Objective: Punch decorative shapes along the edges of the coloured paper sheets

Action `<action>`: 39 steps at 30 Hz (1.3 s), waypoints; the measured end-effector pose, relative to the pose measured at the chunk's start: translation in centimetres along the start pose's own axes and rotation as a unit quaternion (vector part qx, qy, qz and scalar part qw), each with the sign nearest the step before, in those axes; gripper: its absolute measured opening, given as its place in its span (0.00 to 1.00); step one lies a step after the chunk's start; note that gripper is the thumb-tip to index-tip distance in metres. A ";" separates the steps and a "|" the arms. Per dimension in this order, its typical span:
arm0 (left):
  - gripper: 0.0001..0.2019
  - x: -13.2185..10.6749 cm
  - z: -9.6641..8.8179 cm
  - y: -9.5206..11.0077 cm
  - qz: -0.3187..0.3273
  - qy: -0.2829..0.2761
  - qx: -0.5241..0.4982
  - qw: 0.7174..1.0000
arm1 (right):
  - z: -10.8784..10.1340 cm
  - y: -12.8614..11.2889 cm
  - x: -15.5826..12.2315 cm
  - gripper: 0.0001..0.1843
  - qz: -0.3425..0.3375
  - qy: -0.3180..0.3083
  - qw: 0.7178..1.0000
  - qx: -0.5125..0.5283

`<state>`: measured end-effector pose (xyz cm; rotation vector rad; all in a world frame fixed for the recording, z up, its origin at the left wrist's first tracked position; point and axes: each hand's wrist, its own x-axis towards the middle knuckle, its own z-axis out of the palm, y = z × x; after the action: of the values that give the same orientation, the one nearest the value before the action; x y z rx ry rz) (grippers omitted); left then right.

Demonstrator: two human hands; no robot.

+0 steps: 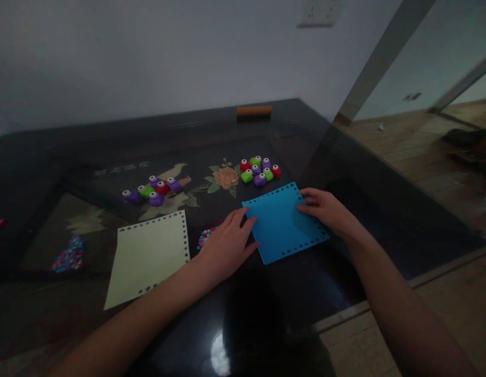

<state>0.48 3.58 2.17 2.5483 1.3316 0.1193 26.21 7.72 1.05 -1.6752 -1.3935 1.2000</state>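
Observation:
A blue sheet of paper (280, 228) lies at a slant on the dark table, with rows of small punched holes along its top, right and bottom edges. At its left edge, my left hand (230, 241) rests with fingers stretched and thumb apart, tips on the paper. My right hand (325, 209) pinches the upper right edge, thumb on top. Left of my left hand is a pale yellow sheet (148, 256) with similar holes on its top, right and bottom edges. Punched-out confetti (205, 237) is partly hidden behind my left hand.
Small craft punches (260, 170) in red, green and purple stand behind the blue sheet; more punches (154, 191) stand behind the yellow one. Another confetti pile (71, 255) lies left. A brown tube (254, 111) lies at the table's back edge, near the wall.

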 end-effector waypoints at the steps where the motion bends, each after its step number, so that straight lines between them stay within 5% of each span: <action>1: 0.24 0.0 0.1 0.0 0.000 -0.001 -0.001 1.000 | 0.0 0.0 0.0 0.17 0.001 0.000 1.000 -0.001; 39: 0.29 0.0 1.0 -0.1 0.014 -0.011 0.016 1.000 | -0.1 0.8 0.4 0.14 -0.026 -0.023 0.999 -0.008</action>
<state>0.64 3.44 1.20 2.5876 1.2987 0.0754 26.60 7.94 0.23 -1.6218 -1.4684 1.2077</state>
